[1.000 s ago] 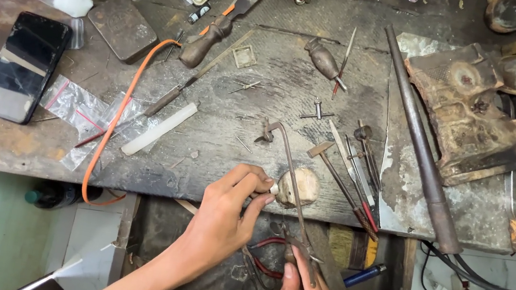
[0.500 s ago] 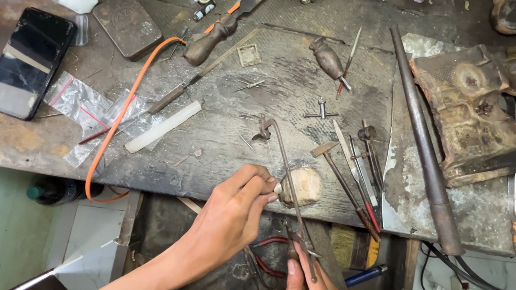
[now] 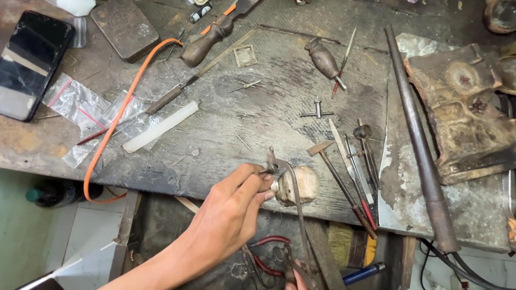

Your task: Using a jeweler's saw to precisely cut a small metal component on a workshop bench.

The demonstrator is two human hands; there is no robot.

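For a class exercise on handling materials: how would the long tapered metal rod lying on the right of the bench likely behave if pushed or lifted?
The tapered rod looks like solid metal, so probably stiff and heavy. Round in section, it may roll if pushed sideways.

The tabletop [image 3: 262, 112] is worn, scuffed wood, matt and stained dark. Near its front edge the pliers [image 3: 294, 200] are dull, tarnished metal beside a pale, rough-looking lump [image 3: 303, 185]. Far left of the pliers, the phone [image 3: 26, 64] has a glossy black glass face. Between them lie crinkled clear plastic bags [image 3: 85, 107] and a smooth orange cable [image 3: 122, 102].
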